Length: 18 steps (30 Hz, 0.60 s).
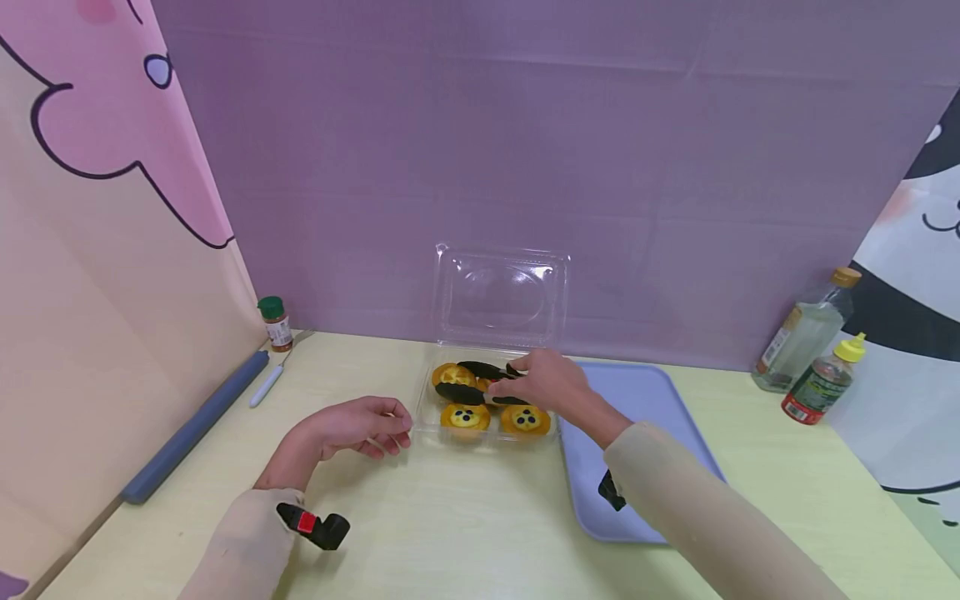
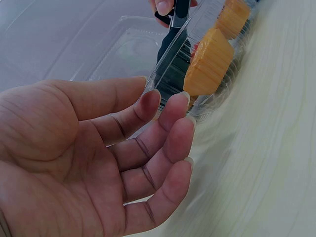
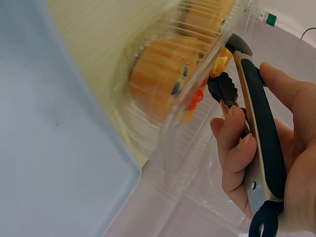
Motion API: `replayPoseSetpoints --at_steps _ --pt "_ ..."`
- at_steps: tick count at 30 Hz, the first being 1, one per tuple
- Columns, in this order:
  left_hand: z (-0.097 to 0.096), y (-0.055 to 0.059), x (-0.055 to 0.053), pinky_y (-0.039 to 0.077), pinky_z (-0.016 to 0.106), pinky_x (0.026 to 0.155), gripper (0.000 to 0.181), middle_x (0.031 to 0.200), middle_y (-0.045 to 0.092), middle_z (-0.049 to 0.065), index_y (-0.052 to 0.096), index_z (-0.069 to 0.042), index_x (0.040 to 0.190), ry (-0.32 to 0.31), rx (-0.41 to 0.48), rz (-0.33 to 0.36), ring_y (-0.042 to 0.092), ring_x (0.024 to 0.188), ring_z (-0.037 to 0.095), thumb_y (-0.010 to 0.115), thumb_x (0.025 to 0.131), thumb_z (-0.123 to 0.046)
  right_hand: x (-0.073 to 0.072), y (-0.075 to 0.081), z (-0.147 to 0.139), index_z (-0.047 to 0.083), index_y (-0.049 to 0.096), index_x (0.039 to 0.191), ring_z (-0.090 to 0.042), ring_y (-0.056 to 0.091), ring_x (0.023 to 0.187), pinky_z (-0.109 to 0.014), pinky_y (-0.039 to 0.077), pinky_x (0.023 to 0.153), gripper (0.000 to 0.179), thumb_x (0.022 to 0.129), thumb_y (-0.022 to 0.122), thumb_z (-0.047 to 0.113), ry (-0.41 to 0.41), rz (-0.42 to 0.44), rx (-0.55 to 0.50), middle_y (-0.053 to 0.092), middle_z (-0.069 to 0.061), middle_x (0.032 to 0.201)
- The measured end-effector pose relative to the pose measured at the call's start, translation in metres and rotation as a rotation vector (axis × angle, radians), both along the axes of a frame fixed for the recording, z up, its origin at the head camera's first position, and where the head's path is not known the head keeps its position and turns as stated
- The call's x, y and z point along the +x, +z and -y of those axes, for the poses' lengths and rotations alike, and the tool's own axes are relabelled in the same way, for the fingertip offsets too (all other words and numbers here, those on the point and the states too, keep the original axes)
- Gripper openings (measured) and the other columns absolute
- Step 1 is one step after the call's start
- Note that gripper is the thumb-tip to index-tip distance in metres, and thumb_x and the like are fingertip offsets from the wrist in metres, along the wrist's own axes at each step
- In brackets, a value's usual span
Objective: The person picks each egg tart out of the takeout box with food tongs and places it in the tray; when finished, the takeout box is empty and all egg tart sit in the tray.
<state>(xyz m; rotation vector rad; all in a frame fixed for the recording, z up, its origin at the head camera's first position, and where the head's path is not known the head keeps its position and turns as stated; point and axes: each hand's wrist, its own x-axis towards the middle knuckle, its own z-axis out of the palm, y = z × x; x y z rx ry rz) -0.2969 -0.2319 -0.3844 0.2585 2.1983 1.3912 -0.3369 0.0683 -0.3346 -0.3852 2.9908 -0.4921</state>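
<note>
A clear plastic clamshell container (image 1: 423, 421) stands with its lid (image 1: 498, 296) raised, holding several fruit-topped tarts (image 1: 465, 419). My right hand (image 1: 551, 383) grips black-headed tongs (image 3: 261, 123) by their handles. Their two heads are spread, one on either side of the back left tart (image 1: 453, 375), seen between them in the head view. At the container's front left corner is my left hand (image 1: 360, 427), thumb and forefinger pinching the rim while the other fingers curl loosely. Red fruit (image 3: 197, 98) shows on a tart in the right wrist view.
A blue tray (image 1: 637, 392) lies right of the container, under my right forearm. Two bottles (image 1: 810, 333) (image 1: 823, 387) stand at the far right. At left are a green-capped spice jar (image 1: 276, 323), a white-handled tool (image 1: 267, 387) and a blue-grey bar (image 1: 198, 425).
</note>
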Motion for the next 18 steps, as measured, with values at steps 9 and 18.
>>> replayPoseSetpoints --at_steps 9,18 --pt "0.0008 -0.0008 -0.0009 0.055 0.037 0.083 0.029 0.101 0.069 0.007 0.059 0.000 0.116 0.004 -0.002 0.003 0.065 0.094 0.023 0.057 0.102 -0.025 0.0041 -0.0021 -0.0048 0.021 0.064 0.135 -0.010 0.019 0.046 -0.027 0.018 0.044 0.072 0.079 0.072 0.066 -0.012 -0.018 -0.059 0.073 -0.001 0.091" --pt "0.0000 -0.0010 -0.0012 0.055 0.037 0.083 0.028 0.102 0.068 0.007 0.059 0.000 0.116 0.004 -0.004 0.010 0.065 0.094 0.023 0.057 0.102 -0.025 0.0039 -0.0033 -0.0072 0.020 0.061 0.138 -0.009 0.019 0.045 -0.025 0.019 0.043 0.070 0.084 0.069 0.064 0.002 -0.025 -0.058 0.069 -0.008 0.128"
